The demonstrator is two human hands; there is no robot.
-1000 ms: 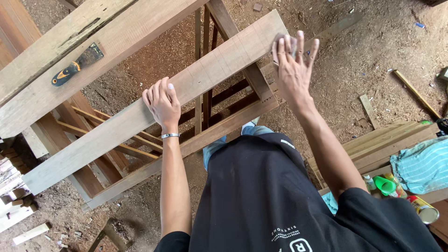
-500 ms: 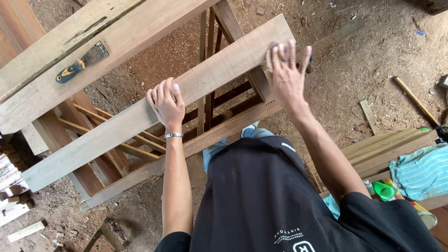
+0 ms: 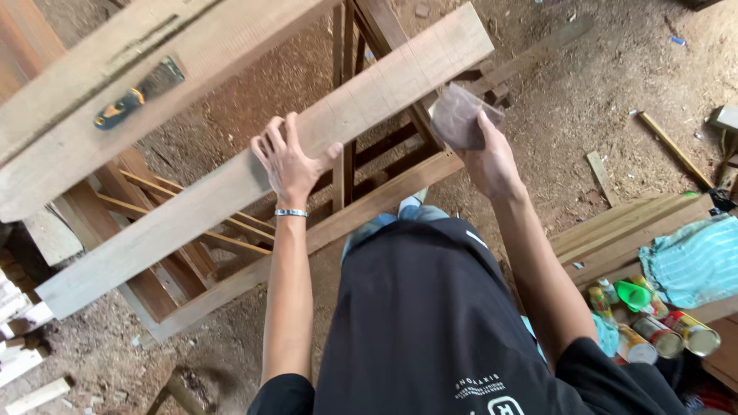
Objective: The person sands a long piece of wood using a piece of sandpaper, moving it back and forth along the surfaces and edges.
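The long plank runs from 8 o'clock to 1 o'clock across a wooden frame. The left hand lies flat on it mid-length, fingers spread. At 2 o'clock the right hand pinches a sheet of sandpaper against the plank's near edge. A scraper lies at 10 o'clock on 1 wider board. Open dirt floor lies beyond.

Your right hand hides its fingertips behind the brown, blurred sanding sheet; the wide upper timber beam runs off the left edge; your feet stay hidden below your dark shirt.
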